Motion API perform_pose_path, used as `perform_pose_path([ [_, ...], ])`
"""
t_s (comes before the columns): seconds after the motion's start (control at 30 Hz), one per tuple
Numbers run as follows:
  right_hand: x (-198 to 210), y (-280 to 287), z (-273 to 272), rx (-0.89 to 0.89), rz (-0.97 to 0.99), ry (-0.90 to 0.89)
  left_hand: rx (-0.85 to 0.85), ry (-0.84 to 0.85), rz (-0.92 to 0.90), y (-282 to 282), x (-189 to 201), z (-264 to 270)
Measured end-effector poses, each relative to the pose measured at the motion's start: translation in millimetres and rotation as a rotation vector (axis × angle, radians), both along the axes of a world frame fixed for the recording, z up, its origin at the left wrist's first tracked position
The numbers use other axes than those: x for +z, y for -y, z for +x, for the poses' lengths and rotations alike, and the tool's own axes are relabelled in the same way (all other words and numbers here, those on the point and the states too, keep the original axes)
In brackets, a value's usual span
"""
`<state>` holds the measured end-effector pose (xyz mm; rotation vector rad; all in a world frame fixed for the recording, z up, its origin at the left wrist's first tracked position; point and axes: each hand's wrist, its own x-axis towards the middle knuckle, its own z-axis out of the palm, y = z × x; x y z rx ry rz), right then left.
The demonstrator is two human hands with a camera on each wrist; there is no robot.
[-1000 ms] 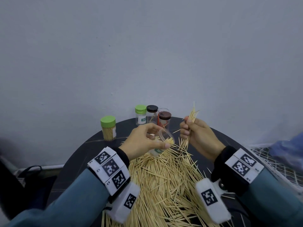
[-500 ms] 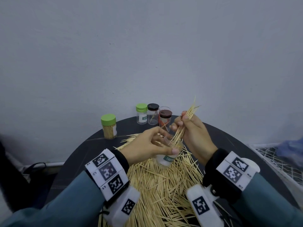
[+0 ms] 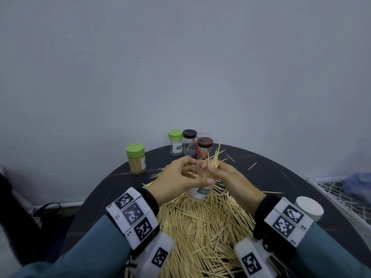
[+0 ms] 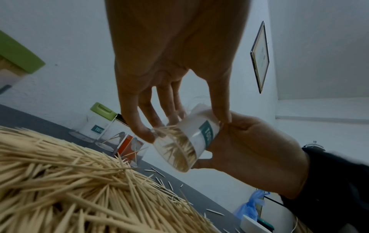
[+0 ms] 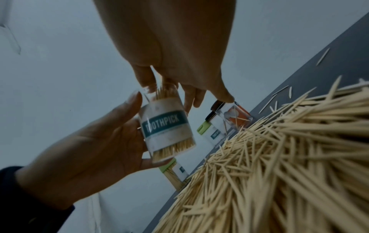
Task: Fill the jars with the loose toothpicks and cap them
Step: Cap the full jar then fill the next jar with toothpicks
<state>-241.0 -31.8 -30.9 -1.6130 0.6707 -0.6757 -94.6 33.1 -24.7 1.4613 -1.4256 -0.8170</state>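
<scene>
My left hand (image 3: 180, 177) grips a clear jar (image 3: 200, 192) with a white and teal "TOOTHPICK" label, holding it tilted above the big pile of loose toothpicks (image 3: 200, 227). The jar (image 5: 165, 126) has no cap and is partly filled with toothpicks. My right hand (image 3: 224, 173) pinches a bundle of toothpicks (image 3: 215, 157) at the jar's mouth; their lower ends are inside and their tips fan out above the fingers. In the left wrist view, the thumb and fingers of my left hand (image 4: 184, 127) wrap the jar (image 4: 191, 137).
At the back of the round dark table (image 3: 281, 177) stand a full green-lidded jar (image 3: 136, 160), a green-lidded jar (image 3: 175, 142), two dark-lidded jars (image 3: 189, 142) and one uncapped jar (image 3: 204, 135). A white cap (image 3: 308, 207) sits near my right wrist. A wire basket (image 3: 341, 197) stands at the right.
My right hand has carried the toothpick bundle leftward and down into the jar's mouth. My left hand has turned the jar mouth-up and brought it to meet the bundle.
</scene>
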Motion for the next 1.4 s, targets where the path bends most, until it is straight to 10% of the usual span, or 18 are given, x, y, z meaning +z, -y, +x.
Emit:
perform_pose_path([
  [1.4, 8, 17, -14, -0.141, -0.406, 0.006, 0.253, 0.225, -0.196, 3, 0, 11],
])
